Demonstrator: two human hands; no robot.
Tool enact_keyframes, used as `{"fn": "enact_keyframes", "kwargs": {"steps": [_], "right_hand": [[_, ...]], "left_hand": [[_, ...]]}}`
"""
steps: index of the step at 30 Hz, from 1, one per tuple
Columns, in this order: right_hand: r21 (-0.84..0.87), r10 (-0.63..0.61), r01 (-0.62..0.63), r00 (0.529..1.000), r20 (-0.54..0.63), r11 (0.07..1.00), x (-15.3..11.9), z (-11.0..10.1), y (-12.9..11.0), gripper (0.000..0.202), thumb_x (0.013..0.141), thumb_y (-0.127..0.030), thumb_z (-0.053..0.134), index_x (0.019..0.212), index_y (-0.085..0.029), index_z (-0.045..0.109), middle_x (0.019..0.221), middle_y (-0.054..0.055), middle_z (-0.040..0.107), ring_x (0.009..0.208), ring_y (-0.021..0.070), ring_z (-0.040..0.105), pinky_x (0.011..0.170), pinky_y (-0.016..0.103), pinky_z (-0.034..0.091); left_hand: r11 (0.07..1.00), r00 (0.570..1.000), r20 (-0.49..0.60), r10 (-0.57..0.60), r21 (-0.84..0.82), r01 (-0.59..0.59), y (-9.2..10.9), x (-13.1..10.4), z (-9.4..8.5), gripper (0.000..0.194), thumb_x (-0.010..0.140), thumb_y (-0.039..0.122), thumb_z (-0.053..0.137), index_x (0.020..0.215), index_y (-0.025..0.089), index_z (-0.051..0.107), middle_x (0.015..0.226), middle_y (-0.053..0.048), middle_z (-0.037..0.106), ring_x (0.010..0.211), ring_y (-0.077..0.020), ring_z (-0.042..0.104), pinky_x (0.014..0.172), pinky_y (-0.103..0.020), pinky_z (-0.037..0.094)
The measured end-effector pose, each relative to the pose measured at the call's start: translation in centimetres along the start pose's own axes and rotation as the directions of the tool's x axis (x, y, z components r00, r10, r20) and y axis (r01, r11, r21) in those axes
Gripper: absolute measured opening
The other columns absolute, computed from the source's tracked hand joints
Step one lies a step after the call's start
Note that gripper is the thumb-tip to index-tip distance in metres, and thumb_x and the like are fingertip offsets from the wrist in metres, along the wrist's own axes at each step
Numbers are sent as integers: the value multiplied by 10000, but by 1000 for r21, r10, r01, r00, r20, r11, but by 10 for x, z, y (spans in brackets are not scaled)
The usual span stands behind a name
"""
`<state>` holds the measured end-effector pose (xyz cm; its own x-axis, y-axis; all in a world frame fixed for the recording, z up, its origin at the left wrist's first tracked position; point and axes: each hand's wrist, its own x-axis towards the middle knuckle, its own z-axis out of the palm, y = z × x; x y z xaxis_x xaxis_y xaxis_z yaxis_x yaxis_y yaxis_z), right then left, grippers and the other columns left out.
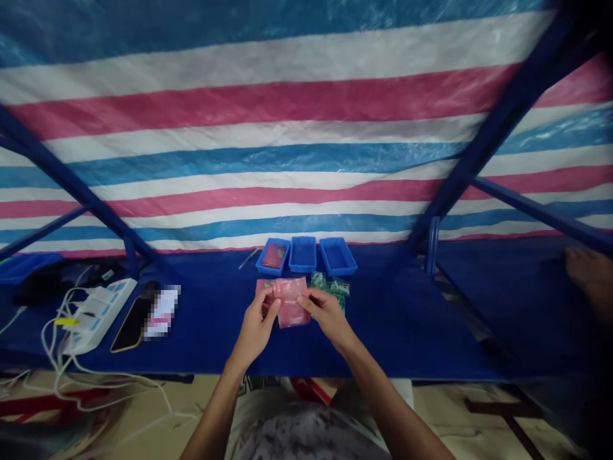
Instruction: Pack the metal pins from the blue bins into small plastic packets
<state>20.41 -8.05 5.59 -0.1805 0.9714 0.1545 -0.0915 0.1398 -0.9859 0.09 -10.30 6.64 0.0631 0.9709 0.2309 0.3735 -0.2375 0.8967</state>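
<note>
Between my two hands is a pink plastic bag [293, 314], lifted in front of the blue trays, its contents too blurred to make out. My left hand [256, 324] pinches its left part between thumb and fingers, where more pink plastic shows behind the fingers. On the other side, my right hand [330, 314] grips the right edge, thumb on top. Partly behind my right hand lie several small green packets [340, 287]. Just beyond stands the left blue tray [267, 271], with a pink packet [274, 255] in it.
A middle blue tray [302, 268] and a right blue tray [341, 271] stand beside it, with a thin pen-like item [248, 259] to the left. A phone [131, 326] and a white power strip [103, 316] with cables lie left. Blue frame bars [483, 150] slant at both sides.
</note>
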Motion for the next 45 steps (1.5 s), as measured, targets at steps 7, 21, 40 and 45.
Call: {"fn": "enact_keyframes", "kwargs": {"steps": [7, 21, 40, 45], "right_hand": [[-7, -14, 14, 995, 95, 1000, -4, -6, -7, 365, 919, -558, 720, 920, -193, 739, 817, 5, 640, 744, 176, 553, 703, 280, 447], [-129, -78, 62, 990, -120, 990, 3, -32, -7, 395, 943, -595, 665, 887, -206, 627, 768, -9, 576, 694, 163, 519, 638, 266, 432], [-358, -61, -24, 973, -224, 934, 112, -99, 30, 347, 760, -539, 666, 713, -215, 548, 646, -43, 559, 626, 153, 501, 569, 266, 390], [-326, -62, -3, 980, -190, 945, 117, -94, 27, 432, 733, -612, 705, 696, -211, 550, 631, -50, 538, 614, 141, 470, 580, 268, 383]], "left_hand": [[991, 1000, 24, 0, -136, 3, -1, -1, 8, 303, 1010, 476, 618, 1098, 188, 649, 877, -2, 636, 795, -167, 601, 756, -266, 464], [840, 966, 23, 257, 489, -235, -32, 50, -27, 287, 1066, 322, 502, 1289, 251, 669, 1300, -92, 679, 1227, -300, 583, 1030, -434, 433], [731, 898, 270, 347, 522, -440, -59, 124, 21, 394, 1053, 161, 500, 1400, 257, 660, 1184, -94, 715, 1112, -254, 680, 985, -388, 513], [784, 889, 305, 342, 428, -449, -59, 128, 22, 349, 1068, 203, 492, 1354, 247, 687, 1178, -86, 685, 1102, -237, 682, 995, -368, 536]]}}
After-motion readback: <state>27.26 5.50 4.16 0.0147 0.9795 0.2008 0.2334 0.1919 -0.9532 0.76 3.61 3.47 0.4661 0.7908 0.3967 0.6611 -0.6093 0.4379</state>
